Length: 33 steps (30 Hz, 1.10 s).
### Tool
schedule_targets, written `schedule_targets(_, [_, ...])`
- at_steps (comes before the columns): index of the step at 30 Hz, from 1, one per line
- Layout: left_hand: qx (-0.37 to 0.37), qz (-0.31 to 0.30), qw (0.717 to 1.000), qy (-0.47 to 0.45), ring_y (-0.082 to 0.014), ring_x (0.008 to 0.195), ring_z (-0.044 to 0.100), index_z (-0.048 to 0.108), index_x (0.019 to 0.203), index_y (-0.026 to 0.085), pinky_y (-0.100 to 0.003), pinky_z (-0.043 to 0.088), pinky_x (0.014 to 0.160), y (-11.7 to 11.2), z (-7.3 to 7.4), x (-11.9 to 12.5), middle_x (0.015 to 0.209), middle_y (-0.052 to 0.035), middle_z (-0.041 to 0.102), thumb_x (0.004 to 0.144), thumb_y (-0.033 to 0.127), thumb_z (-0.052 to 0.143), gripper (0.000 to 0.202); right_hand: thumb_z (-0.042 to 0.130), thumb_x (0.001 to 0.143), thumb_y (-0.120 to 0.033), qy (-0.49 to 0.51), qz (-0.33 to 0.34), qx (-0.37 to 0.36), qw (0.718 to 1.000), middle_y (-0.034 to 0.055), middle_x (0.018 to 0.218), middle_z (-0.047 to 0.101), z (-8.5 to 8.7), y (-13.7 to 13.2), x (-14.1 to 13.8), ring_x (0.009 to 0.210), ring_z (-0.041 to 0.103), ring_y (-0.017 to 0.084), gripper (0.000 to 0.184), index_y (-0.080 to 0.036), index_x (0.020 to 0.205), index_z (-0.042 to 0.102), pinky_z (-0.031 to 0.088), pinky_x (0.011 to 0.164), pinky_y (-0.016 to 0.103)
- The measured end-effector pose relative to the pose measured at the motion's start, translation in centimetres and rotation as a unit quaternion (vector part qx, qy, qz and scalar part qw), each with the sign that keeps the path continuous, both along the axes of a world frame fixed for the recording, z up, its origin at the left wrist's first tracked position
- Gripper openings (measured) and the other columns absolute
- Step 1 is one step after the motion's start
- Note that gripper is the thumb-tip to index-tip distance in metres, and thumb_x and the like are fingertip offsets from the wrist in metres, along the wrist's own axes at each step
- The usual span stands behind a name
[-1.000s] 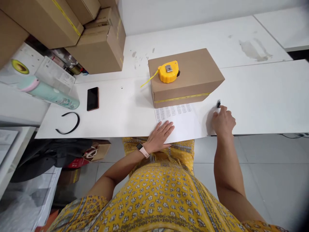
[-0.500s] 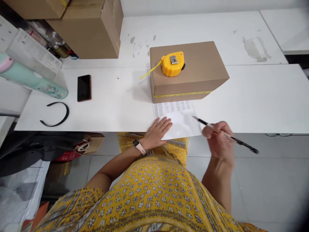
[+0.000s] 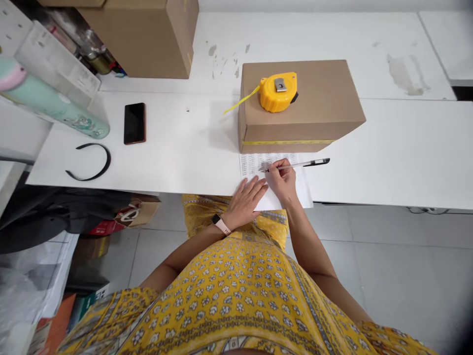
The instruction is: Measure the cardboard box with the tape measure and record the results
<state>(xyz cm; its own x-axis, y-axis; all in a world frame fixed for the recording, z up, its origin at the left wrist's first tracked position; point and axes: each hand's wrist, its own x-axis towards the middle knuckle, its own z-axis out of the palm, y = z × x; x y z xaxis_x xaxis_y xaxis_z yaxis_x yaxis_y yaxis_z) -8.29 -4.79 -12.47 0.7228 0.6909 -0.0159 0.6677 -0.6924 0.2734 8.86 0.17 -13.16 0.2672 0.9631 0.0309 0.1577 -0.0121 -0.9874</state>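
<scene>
A white sheet of paper (image 3: 303, 190) with columns of small print lies at the table's front edge. My left hand (image 3: 247, 199) rests flat on its left side, fingers stretched out. Closed around a pen (image 3: 312, 163), my right hand (image 3: 284, 182) leans on the sheet, the tip at the printed rows. Just behind the paper stands a cardboard box (image 3: 314, 96), with a yellow tape measure (image 3: 276, 93) on top. The measure's yellow end strip hangs out past the box's left side, and a yellow band runs along the box's front face.
On the white table (image 3: 177, 148) to the left lie a phone (image 3: 135, 123) and a black headband (image 3: 107, 162). A mint bottle (image 3: 70, 111) leans at the far left. More cardboard boxes (image 3: 155, 42) stand at the back left.
My right hand has come left and forward from beyond the paper's right edge onto the sheet, bringing the pen tip to the print. My left hand stays on the paper; the view has shifted slightly.
</scene>
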Motion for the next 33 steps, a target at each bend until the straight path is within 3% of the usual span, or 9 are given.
schedule_targets(5, [-0.005,0.001,1.000,0.010,-0.0318,0.163,0.014,0.030,0.162,0.008,-0.055,0.012,0.133,0.0,0.1,0.0,0.172,-0.0147,0.027,0.092,0.032,0.066,0.082,0.069,0.089,-0.049,-0.020,0.041,-0.003,0.999,-0.0029,0.075,0.061,-0.4,0.4,0.1,0.064,0.055,0.013,0.030,-0.023,0.091,0.056,0.046,0.063,0.028])
schedule_targets(11, [-0.012,0.002,1.000,0.006,-0.0328,0.162,0.016,0.031,0.162,0.009,-0.056,0.013,0.133,0.0,0.1,0.0,0.171,-0.0158,0.029,0.092,0.030,0.066,0.081,0.069,0.086,-0.041,-0.059,0.020,-0.013,0.998,-0.0090,0.054,0.045,0.0,0.3,-0.2,0.051,0.042,0.010,0.029,-0.025,0.078,0.046,0.035,0.051,0.026])
schedule_targets(22, [-0.014,0.003,1.000,0.014,-0.0328,0.162,0.018,0.030,0.162,0.007,-0.056,0.013,0.133,0.0,0.1,0.1,0.171,-0.0166,0.030,0.098,0.034,0.059,0.075,0.063,0.086,-0.034,-0.106,0.039,0.011,0.994,-0.0080,0.055,0.045,0.7,0.1,-0.4,0.053,0.042,0.011,0.022,-0.026,0.077,0.044,0.035,0.054,0.027])
schedule_targets(33, [0.002,0.003,1.000,-0.003,-0.0337,0.161,0.021,0.029,0.163,0.010,-0.058,0.016,0.132,-0.1,-0.2,0.0,0.169,-0.0168,0.035,0.094,0.031,0.062,0.079,0.064,0.088,-0.036,-0.125,0.053,0.022,0.990,-0.0077,0.059,0.047,0.0,0.2,-0.1,0.055,0.042,0.012,0.025,-0.026,0.078,0.044,0.036,0.057,0.028])
